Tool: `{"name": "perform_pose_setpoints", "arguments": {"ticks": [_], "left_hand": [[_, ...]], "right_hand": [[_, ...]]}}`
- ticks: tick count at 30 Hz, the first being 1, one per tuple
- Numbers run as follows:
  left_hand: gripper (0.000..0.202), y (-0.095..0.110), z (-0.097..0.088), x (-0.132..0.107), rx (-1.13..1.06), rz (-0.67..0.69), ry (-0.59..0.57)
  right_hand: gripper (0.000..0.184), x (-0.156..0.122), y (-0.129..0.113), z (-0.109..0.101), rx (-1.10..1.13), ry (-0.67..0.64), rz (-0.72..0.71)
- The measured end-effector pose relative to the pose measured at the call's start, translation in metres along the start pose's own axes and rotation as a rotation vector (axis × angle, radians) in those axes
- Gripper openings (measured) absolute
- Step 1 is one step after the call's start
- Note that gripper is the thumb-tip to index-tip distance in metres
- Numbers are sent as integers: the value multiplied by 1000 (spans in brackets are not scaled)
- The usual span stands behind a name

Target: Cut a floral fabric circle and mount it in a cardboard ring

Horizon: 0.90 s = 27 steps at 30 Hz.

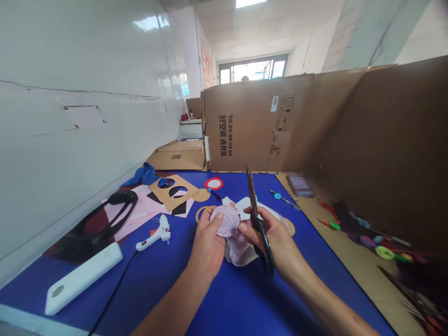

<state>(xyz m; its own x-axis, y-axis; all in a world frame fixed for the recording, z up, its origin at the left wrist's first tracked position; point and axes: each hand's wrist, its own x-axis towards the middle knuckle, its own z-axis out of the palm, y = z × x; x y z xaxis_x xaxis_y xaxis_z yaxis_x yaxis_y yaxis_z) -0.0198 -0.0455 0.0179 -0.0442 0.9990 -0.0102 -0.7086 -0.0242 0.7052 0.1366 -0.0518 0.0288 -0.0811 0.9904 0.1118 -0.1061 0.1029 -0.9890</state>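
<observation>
Blue mat (224, 303) on bench, L of grip a white hot glue gun (154, 235), tan card cutout (171, 198) further back. Left hand (207, 247) pinches pink-lined paper (227, 221) btwn thumb & fingers, paper btwn both hands. Right hand (269, 233) clenched on black-handled scissors (259, 224), blades up, closed, just beside paper.

Glue gun (154, 233) on blue mat (140, 291), likely power strip (84, 278) beside it
</observation>
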Motion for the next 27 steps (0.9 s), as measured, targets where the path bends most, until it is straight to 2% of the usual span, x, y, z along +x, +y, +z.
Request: {"name": "perform_pose_setpoints", "arguments": {"ticks": [8, 12, 18, 21, 24, 27], "left_hand": [[40, -4, 3, -2, -52, -132, -75], [37, -10, 2, 1, -96, -136, -43], [35, -14, -3, 4, -46, -122, 75], [36, -10, -2, 4, -13, -93, 110], [40, -4, 0, 5, 2, -78, 132], [44, 1, 1, 7, 12, -63, 146]], "right_hand": [[68, 10, 8, 7, 44, 69, -1], [69, 7, 9, 12, 83, 59, 14], [68, 2, 9, 17, 94, -8, 24], [71, 0, 5, 7, 13, -78, 38], [77, -1, 0, -14, -122, -200, 76], [74, -2, 0, -35, -283, -298, 74]]}}
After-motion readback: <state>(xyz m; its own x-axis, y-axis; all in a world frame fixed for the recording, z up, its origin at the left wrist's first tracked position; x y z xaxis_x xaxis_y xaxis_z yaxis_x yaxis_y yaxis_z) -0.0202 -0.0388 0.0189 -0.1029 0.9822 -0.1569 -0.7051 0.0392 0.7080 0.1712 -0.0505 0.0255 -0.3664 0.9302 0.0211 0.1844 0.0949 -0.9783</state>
